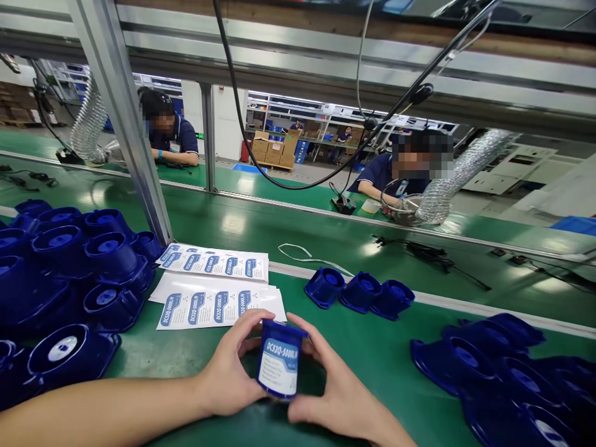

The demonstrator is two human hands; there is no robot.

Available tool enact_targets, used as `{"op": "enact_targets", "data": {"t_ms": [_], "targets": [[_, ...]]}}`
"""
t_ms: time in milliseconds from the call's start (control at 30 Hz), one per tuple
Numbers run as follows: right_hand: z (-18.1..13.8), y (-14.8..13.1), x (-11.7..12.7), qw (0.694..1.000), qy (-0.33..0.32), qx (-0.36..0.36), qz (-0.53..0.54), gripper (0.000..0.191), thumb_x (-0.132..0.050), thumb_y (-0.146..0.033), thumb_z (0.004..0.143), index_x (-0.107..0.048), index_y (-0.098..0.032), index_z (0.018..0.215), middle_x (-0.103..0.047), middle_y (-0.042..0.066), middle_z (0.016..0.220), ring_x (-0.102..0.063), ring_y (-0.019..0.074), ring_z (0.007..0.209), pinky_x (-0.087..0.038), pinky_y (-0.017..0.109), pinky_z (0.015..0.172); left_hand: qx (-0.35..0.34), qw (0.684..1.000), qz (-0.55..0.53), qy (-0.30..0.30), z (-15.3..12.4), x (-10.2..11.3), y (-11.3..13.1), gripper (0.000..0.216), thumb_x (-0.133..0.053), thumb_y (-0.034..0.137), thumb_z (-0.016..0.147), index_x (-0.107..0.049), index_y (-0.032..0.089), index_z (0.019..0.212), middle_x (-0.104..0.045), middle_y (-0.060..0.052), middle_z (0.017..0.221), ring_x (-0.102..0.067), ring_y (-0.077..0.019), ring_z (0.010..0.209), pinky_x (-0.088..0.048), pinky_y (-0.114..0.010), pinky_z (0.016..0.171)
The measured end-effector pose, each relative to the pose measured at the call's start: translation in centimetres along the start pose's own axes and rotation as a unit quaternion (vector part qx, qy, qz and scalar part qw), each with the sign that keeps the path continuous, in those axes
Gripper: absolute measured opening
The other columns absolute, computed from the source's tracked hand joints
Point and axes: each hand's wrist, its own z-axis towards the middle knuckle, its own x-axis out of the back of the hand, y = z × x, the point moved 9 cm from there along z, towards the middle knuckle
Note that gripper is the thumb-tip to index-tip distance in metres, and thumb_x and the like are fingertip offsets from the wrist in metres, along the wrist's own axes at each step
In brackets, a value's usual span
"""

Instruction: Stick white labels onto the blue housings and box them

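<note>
Just in front of me is a small dark blue plastic housing (263,335) with a blue-and-white label (278,367) on its near side, reading DC52Q-5000L/H. My left hand (230,369) curls around its left side, thumb low at the bottom edge and fingers behind the top. On the opposite side, my right hand (342,388) grips it, fingers at the upper right edge and thumb close to the lower right corner. Parts of the fingers are hidden behind the housing. Beyond my left hand lie printed label sheets (205,313) on the green bench.
Many blue housings (109,248) crowd the left, and another group (503,366) lies at the right. Three smaller ones (361,290) stand in a row ahead. A metal post (123,118) rises at left; a black cable (242,130) hangs overhead. Two people sit across the bench.
</note>
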Motion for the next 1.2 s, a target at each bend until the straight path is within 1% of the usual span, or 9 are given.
{"op": "enact_targets", "data": {"t_ms": [100,300,667,800,867,933,1033,1100,1200], "targets": [[0.5,0.7,-0.2,0.998,-0.047,-0.003,0.042,0.147,-0.107,-0.049,0.054,-0.022,-0.029,0.173,-0.056,0.018,0.160,-0.054,0.0419,0.147,-0.035,0.062,0.126,-0.052,0.993,0.101,0.030,-0.2,0.6,1.0,0.100,-0.102,0.020,0.060,-0.055,0.032,0.148,-0.049,-0.012,0.149,-0.056,-0.0372,0.138,-0.058,-0.048,0.112],[1.3,1.2,0.4,0.992,-0.035,0.022,0.118,0.103,-0.075,-0.073,0.089,-0.030,-0.027,0.170,-0.069,0.019,0.142,-0.070,0.0352,0.125,-0.050,0.053,0.110,-0.094,0.980,0.169,0.036,-0.2,0.5,2.0,0.094,-0.091,0.011,0.066,-0.052,0.035,0.148,-0.046,-0.009,0.140,-0.058,-0.0327,0.133,-0.053,-0.048,0.115],[0.9,0.2,-0.8,0.990,0.119,-0.010,0.071,0.077,-0.075,-0.054,0.096,-0.043,-0.025,0.160,-0.074,0.015,0.136,-0.072,0.0338,0.121,-0.054,0.052,0.110,-0.158,0.954,0.255,-0.023,-1.0,-1.0,2.0,0.086,-0.079,0.004,0.073,-0.054,0.036,0.149,-0.044,-0.010,0.140,-0.057,-0.0311,0.130,-0.052,-0.046,0.116],[0.2,0.0,-1.3,0.993,0.100,0.011,-0.056,0.107,-0.083,-0.039,0.090,-0.016,-0.032,0.173,-0.046,0.017,0.168,-0.052,0.0373,0.150,-0.045,0.060,0.122,-0.098,0.970,0.222,0.010,-0.4,0.2,1.2,0.088,-0.085,0.009,0.068,-0.058,0.035,0.148,-0.047,-0.009,0.140,-0.058,-0.0319,0.130,-0.052,-0.047,0.116],[-0.2,-1.0,-1.9,0.977,0.079,0.087,-0.175,0.133,-0.097,-0.037,0.075,-0.007,-0.038,0.174,-0.016,0.015,0.182,-0.026,0.0456,0.164,-0.038,0.068,0.125,-0.031,0.980,0.196,0.026,-0.1,0.8,-0.1,0.094,-0.090,0.015,0.066,-0.055,0.034,0.152,-0.054,-0.008,0.135,-0.062,-0.0295,0.119,-0.056,-0.046,0.108],[-1.1,-2.8,-2.8,0.930,0.073,0.215,-0.288,0.138,-0.102,-0.037,0.067,-0.013,-0.046,0.172,-0.001,0.009,0.184,-0.013,0.0519,0.165,-0.032,0.075,0.125,0.024,0.984,0.177,0.016,-0.1,0.9,-1.6,0.103,-0.094,0.027,0.067,-0.047,0.031,0.159,-0.063,-0.007,0.124,-0.065,-0.0254,0.101,-0.060,-0.044,0.095],[-2.3,-4.6,-2.8,0.863,0.091,0.331,-0.370,0.110,-0.090,-0.027,0.083,-0.025,-0.051,0.169,-0.040,0.008,0.174,-0.045,0.0466,0.154,-0.036,0.074,0.123,0.029,0.986,0.161,-0.038,-0.6,0.0,-2.6,0.107,-0.090,0.043,0.077,-0.035,0.027,0.167,-0.070,-0.010,0.127,-0.068,-0.0238,0.093,-0.062,-0.042,0.088],[-1.9,-4.3,-0.8,0.872,0.117,0.290,-0.375,0.101,-0.082,-0.024,0.088,-0.027,-0.046,0.170,-0.067,0.010,0.150,-0.067,0.0404,0.133,-0.051,0.065,0.115,-0.013,0.981,0.183,-0.071,-1.1,-0.5,-2.4,0.096,-0.080,0.048,0.090,-0.029,0.030,0.170,-0.061,-0.016,0.151,-0.071,-0.0265,0.105,-0.064,-0.044,0.095],[-1.0,-2.6,3.9,0.897,0.177,0.169,-0.369,0.086,-0.076,-0.033,0.094,-0.034,-0.038,0.168,-0.074,0.012,0.136,-0.073,0.0391,0.120,-0.062,0.057,0.100,-0.085,0.938,0.313,-0.120,-1.6,-1.3,-2.2,0.088,-0.072,0.050,0.097,-0.027,0.031,0.171,-0.037,-0.019,0.174,-0.060,-0.0393,0.142,-0.057,-0.054,0.114]]}}
